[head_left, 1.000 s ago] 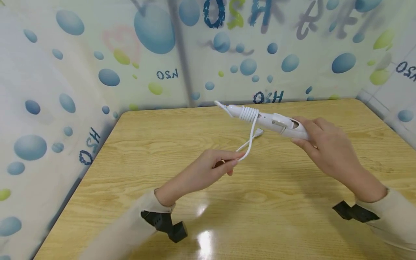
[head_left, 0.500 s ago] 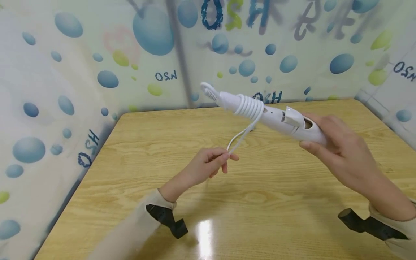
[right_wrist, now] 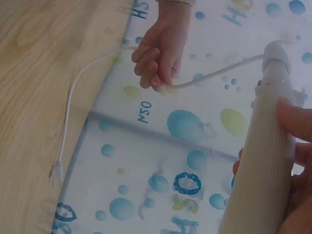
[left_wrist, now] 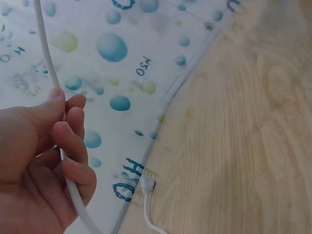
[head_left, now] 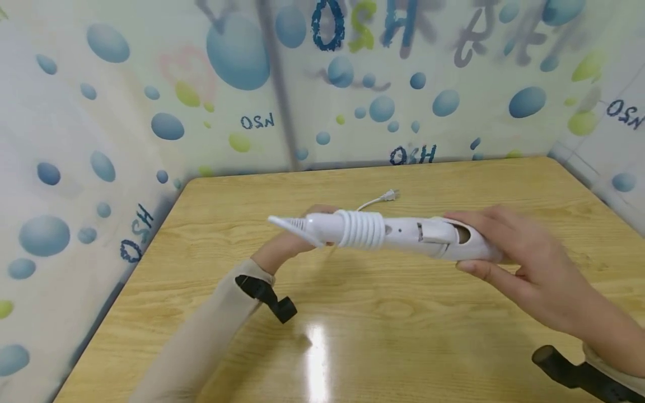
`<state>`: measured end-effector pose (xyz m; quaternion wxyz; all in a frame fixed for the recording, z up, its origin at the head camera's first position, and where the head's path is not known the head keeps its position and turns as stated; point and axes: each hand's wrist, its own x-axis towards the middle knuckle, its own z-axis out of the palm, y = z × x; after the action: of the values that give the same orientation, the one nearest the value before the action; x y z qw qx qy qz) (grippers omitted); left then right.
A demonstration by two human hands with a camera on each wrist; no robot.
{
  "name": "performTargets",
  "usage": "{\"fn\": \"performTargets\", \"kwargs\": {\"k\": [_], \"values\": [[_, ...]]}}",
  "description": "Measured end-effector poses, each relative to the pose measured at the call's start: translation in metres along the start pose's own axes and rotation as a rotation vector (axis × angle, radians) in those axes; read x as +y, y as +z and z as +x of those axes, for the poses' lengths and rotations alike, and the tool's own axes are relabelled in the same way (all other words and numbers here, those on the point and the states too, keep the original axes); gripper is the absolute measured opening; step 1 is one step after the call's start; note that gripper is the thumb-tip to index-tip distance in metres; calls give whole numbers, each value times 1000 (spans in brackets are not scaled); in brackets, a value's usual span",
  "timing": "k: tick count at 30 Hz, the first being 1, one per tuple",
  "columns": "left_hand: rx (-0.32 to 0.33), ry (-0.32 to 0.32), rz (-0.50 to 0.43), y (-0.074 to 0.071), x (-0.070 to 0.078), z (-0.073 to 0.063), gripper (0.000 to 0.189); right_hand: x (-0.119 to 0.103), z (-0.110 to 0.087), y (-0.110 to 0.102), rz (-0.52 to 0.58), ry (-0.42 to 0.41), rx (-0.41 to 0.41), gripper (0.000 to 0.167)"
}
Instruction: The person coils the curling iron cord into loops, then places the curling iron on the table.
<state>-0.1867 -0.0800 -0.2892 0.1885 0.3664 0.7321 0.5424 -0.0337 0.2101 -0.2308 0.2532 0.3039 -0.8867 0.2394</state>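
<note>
A white hair curler (head_left: 420, 230) lies level across the head view, with several turns of its power cord (head_left: 360, 229) wound round its left part. My right hand (head_left: 529, 274) grips the curler's right end between thumb and fingers. Behind the curler's left end is my left hand (head_left: 289, 244), whose fingers are mostly hidden there. In the left wrist view that hand (left_wrist: 53, 146) pinches the loose power cord (left_wrist: 46, 48) between thumb and forefinger, the other fingers curled. The cord runs on to a two-pin plug (head_left: 390, 195) beyond the curler.
A wood-grain table (head_left: 403, 319) spreads beneath both hands. Its far edge meets a wall covering (head_left: 201, 129) with blue and green spots and lettering. A black wrist mount (head_left: 267, 294) is strapped on the left sleeve, another (head_left: 574, 372) on the right.
The curler has swung from a slant to nearly level and come lower, closer to me. My left hand has moved up and left behind it, still holding the cord; the right hand has shifted down.
</note>
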Motion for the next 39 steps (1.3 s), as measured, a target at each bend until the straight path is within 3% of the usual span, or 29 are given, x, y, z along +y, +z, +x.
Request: {"fn": "performTargets", "kwargs": {"k": [4, 8, 15, 20, 27, 33, 39], "values": [[-15, -8, -11, -6, -5, 10, 23, -2, -4, 3, 29, -5, -53, 57], [-1, -26, 156, -15, -2, 15, 26, -1, -7, 4, 105, -4, -107, 59], [-103, 13, 228, -39, 4, 12, 15, 3, -12, 4, 112, -7, -221, 63], [-34, 3, 368, -48, 9, 10, 14, 6, -11, 8, 15, -113, -281, 60], [45, 71, 391, -49, 32, 9, 12, 14, -8, 21, -125, -192, -345, 57], [94, 126, 377, -41, 60, 6, 9, 23, -3, 35, -214, -108, -435, 54], [135, 101, 411, -28, 82, -5, 9, 35, 1, 44, -275, 23, -458, 50]]}}
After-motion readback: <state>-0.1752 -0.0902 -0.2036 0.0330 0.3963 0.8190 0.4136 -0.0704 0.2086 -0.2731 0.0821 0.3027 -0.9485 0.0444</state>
